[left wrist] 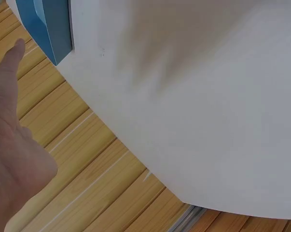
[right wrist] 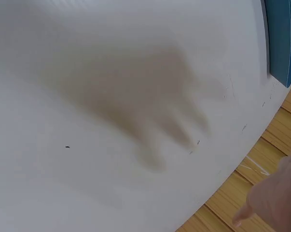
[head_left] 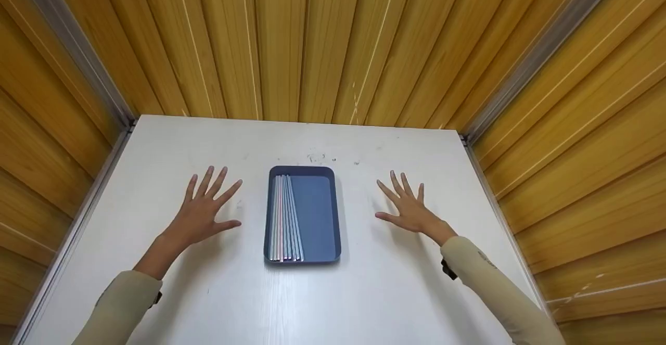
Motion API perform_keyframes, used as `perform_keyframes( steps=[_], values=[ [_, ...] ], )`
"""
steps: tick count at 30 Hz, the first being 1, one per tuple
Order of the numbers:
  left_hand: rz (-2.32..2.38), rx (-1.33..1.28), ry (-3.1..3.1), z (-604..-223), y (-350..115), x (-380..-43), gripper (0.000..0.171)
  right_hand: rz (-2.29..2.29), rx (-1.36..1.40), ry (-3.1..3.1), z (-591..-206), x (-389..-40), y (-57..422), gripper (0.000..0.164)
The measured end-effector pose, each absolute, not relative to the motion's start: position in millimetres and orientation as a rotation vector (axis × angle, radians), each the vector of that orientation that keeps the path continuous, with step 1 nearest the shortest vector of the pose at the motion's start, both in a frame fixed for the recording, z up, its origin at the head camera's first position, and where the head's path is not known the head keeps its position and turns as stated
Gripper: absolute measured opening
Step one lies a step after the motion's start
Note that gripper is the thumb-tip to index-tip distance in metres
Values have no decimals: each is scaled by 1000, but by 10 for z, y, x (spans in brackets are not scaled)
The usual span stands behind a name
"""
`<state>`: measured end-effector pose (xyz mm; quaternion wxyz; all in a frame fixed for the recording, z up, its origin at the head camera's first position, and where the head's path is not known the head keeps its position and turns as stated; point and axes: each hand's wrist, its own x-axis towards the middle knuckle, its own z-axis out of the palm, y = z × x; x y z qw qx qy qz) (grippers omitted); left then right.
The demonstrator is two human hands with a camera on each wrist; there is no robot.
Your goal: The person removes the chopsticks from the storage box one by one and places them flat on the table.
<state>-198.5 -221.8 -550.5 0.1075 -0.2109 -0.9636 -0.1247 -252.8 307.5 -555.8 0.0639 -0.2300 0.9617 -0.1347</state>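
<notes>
A dark blue rectangular tray (head_left: 317, 217) lies on the white table between the two hands. Several long, thin, shiny sticks (head_left: 285, 225) rest side by side along its left half, pale and silvery with a pinkish one among them. To the left of the tray, the left hand (head_left: 199, 217) hovers over the table with fingers spread, holding nothing. The right hand (head_left: 413, 214) is likewise spread and bare on the tray's other side. In both wrist views, soft hand shadows fall on the tabletop, and a tray corner (left wrist: 57, 34) shows at an upper edge.
The white table (head_left: 218, 303) reaches back to a wood-patterned panel wall (head_left: 281, 48). Similar panels flank it left and right, with grey metal rails (head_left: 541, 53) at the corners. Small dark marks (head_left: 316, 157) dot the tabletop behind the tray.
</notes>
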Motion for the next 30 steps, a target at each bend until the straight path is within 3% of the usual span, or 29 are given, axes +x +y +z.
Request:
perform_keyframes(
  steps=[12, 21, 30],
  values=[
    [-734, -647, -2975, -5791, -1977, -2092, 95, -476, -678, 2859, -5703, -2497, 3049, 86],
    [-1493, -537, -2962, -5991, -1778, -2108, 103, -571, -773, 2809, -5683, -2577, 2826, 102],
    [-1953, -445, -2793, -6189, -1744, -2138, 110, -895, -767, 2670, -5695, -2608, 2542, 94]
  ],
)
